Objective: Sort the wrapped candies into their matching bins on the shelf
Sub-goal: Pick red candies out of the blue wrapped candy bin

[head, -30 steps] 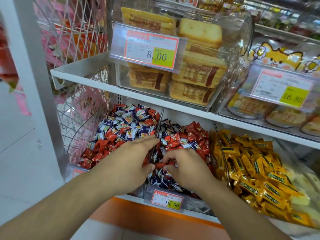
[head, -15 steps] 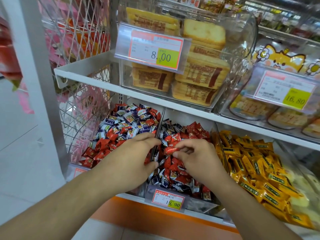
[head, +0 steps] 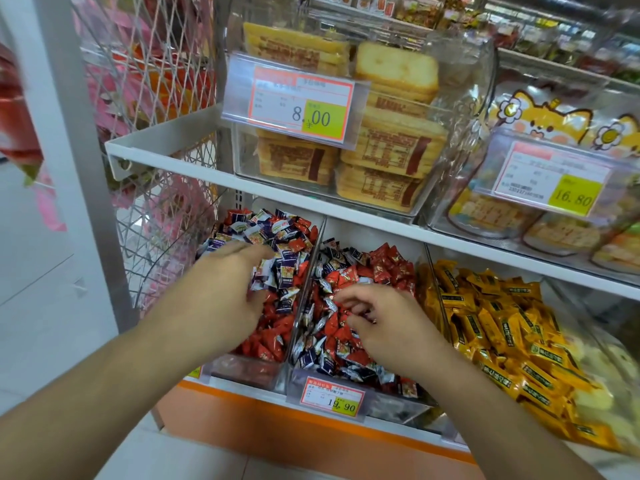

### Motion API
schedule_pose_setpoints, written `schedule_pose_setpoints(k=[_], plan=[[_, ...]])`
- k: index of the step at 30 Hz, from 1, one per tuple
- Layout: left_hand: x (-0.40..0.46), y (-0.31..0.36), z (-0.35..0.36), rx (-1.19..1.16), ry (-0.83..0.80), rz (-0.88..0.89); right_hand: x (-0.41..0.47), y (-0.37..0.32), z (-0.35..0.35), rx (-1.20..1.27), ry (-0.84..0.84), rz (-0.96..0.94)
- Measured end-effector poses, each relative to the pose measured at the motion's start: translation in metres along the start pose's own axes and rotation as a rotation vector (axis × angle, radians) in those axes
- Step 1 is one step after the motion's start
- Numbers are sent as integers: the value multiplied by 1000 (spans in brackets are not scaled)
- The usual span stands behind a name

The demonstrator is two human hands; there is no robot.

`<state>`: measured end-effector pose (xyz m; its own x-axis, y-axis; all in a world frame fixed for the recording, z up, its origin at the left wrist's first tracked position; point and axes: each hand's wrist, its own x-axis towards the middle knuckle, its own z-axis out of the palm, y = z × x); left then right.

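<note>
Shop shelving, two tiers: upper white shelf (head: pixel 194 168) carries clear tubs of wrapped toast slices w/ an 8.00 price tag (head: pixel 300 102); lower tier holds three clear bins side by side.

Our left hand (head: pixel 221 299): fingers loosely bent over the left bin (head: pixel 242 370), tips among blue-white candies (head: pixel 277 271); we cannot tell whether a piece is actually pinched, as the tips blur into the wrappers. Vs. 0.5 s ago, this hand has lifted off the clear divider (head: pixel 306 292) and shifted left and deeper into that bin, thumb no longer at the divider edge.

Our right hand (head: pixel 384 327): fingers curled down into the middle bin (head: pixel 367 396), tips touching red candies (head: pixel 381 265) mixed w/ blue-white ones; grasp not confirmed, though a small dark bit shows under the fingertips. Earlier it pinched a red piece near the divider; now it sits lower and more central in the bin.

Left bin: blue-white at back, red at front. Middle bin: both sorts intermixed, 19.90 tag (head: pixel 331 396) on front. Right bin: yellow candies (head: pixel 502 327) only, apart from both hands.
</note>
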<state>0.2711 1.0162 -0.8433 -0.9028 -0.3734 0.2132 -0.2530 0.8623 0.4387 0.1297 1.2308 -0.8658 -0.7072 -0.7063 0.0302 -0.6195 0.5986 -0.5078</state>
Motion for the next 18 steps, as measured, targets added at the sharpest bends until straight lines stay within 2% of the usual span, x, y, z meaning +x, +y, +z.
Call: schedule_pose_setpoints(k=[2,5,10,14,18], plan=[[-4,8,5,-45,-64,87,2,4,7,-95,-108,-3],[-6,22,17,-70,-159,185,9,7,16,-206,-163,-26],[-2,23,25,-53,-166,181,13,7,25,-307,-67,-60],[0,20,24,-63,-151,194,13,9,23,-233,16,-13],[-1,21,25,-82,-126,195,10,5,14,-27,121,49]])
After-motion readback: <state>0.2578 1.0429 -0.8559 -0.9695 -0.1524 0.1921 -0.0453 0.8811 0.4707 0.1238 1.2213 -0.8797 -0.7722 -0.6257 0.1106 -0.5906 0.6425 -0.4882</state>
